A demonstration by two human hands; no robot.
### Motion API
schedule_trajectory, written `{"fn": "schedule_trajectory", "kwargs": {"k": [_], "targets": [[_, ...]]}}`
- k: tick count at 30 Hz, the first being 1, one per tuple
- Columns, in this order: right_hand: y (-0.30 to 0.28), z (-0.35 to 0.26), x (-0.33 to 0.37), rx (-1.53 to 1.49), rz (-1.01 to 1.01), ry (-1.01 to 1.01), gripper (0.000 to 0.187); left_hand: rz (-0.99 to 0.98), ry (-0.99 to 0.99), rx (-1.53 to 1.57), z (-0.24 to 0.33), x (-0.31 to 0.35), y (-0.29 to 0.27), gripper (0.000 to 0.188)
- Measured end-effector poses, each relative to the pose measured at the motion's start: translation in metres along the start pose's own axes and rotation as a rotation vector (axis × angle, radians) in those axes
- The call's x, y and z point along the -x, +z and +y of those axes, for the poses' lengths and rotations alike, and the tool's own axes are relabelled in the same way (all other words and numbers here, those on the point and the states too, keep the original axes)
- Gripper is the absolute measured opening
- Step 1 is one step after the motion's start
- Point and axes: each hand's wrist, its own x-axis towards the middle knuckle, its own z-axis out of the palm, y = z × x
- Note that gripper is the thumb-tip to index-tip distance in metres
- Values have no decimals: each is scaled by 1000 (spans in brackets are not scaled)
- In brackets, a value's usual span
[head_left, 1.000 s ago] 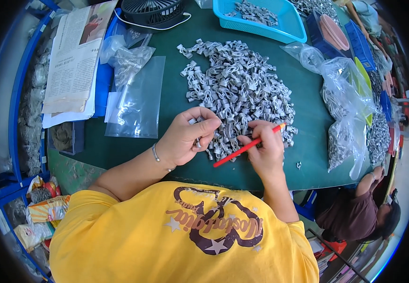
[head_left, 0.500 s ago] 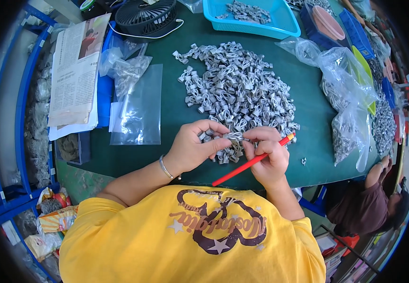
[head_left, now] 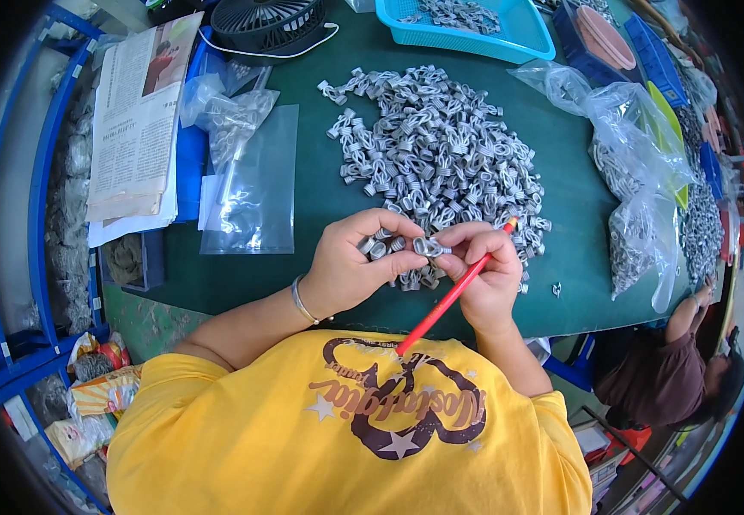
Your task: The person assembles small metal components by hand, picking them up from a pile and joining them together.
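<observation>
We note one grey looped piece (head_left: 428,247) at the meeting of both hands, above the near edge of the grey pile (head_left: 441,150) on the green desk (head_left: 314,167). Right hand (head_left: 488,270): grip narrow, thumb and forefinger pinching this piece, with a red pen (head_left: 451,300) lodged across the same hand. Left hand (head_left: 344,264): fingers curled around several small grey pieces (head_left: 378,250), thumb and forefinger nearly together beside the looped piece; whether these tips touch it, we cannot tell.

Progress, by our judgement: handling is under way, with much left. Most pieces lie loose in the pile; a few are in the left hand. More lie in the turquoise basket (head_left: 479,47) and in the bulging clear bag (head_left: 638,176), though we cannot tell whether any of these are finished. The flat clear bag (head_left: 256,202) shows no pieces inside. One stray piece (head_left: 556,290) lies apart, right of the pile.

Orientation: the looped piece's long axis runs roughly left to right; its loops seem to point left, its ribbed collar toward the right fingertips. The pen slants, yellowish end up and right, red end down-left over the yellow shirt (head_left: 243,429).
</observation>
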Motion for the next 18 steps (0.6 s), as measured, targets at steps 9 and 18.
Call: {"fn": "schedule_trajectory", "kwargs": {"k": [9,18], "targets": [[12,-16,-5,511,25,-494,37,-73,-362,520,-8,0,-2,20],[-24,-13,-34,1017,287,-362,26,-206,-495,1039,-21,-3,-13,14]]}}
